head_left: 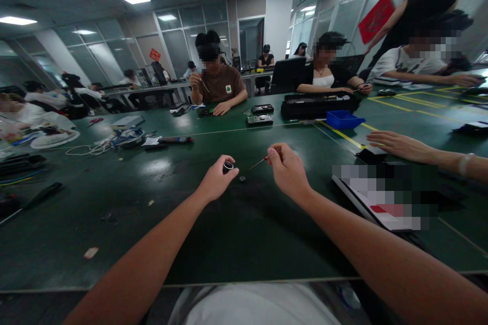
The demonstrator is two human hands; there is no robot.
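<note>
Between its thumb and fingers, my left hand [218, 179] holds a small dark round part [227, 166] with a light rim. My right hand [288, 171] is closed around a thin screwdriver [259, 163], its tip pointing left toward the round part without touching it. A small dark metallic piece [242, 179] lies on the green table [244, 233], just below and between the two hands.
Hard drives [260, 120] lie ahead, with a blue tray [344, 119] right of them. Another person's hand [396, 146] rests at the right beside papers [377, 200]. Cables [125, 138] and a dark tool [175, 140] lie left. People sit opposite.
</note>
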